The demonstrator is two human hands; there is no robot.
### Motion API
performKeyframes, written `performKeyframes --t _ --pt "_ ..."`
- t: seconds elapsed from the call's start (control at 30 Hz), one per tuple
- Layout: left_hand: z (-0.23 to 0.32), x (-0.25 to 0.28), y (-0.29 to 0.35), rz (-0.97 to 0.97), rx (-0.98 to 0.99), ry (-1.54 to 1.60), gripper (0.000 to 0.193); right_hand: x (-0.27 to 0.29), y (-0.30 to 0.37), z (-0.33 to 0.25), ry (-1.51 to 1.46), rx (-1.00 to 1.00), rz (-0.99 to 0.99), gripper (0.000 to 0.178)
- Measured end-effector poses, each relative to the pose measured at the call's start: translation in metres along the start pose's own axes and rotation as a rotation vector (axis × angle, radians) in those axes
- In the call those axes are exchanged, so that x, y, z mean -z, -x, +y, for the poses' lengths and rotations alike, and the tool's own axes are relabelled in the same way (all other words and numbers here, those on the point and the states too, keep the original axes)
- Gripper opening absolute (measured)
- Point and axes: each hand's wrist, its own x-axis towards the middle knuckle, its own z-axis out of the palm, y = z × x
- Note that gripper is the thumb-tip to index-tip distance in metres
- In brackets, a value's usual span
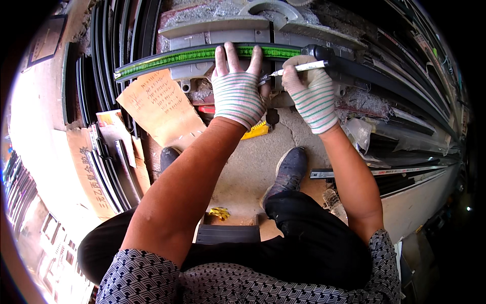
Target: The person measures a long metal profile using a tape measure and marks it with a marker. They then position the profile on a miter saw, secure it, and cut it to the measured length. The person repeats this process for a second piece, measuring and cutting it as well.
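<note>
My left hand, in a white glove with green stripes, lies with spread fingers across a green tape measure blade. The blade stretches along a long dark profile bar that crosses a metal saw base. My right hand, gloved alike, is closed around a white marker pen. Its tip points left, towards my left thumb, just below the blade. At the blade's right end, the black tape measure case sits right above my right fingers.
Handwritten cardboard lies left of my left forearm. Dark profile bars are stacked at the far left, and more bars at the right. A yellow object is on the floor below the base. Metal shavings litter the right.
</note>
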Motion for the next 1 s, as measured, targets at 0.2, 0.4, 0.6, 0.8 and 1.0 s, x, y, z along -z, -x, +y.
performKeyframes --t 0.2,0.4,0.6,0.8,1.0 --pt "0.000 -0.001 0.000 -0.001 -0.005 -0.003 0.077 -0.011 -0.003 0.017 0.088 -0.030 -0.058 0.019" --pt "-0.003 0.000 0.000 -0.022 -0.017 -0.027 0.080 -0.020 -0.006 0.016 -0.035 -0.224 -0.031 0.024" --pt "0.000 0.001 0.000 0.005 -0.025 -0.015 0.080 -0.014 0.001 0.011 -0.095 -0.213 0.059 0.029" --pt "-0.001 0.004 0.000 -0.002 -0.003 -0.022 0.076 0.035 0.043 0.014 -0.315 -0.293 0.367 0.025" --pt "0.002 0.004 -0.001 -0.007 -0.014 -0.034 0.074 0.061 0.099 0.104 -0.215 -0.657 0.385 0.021"
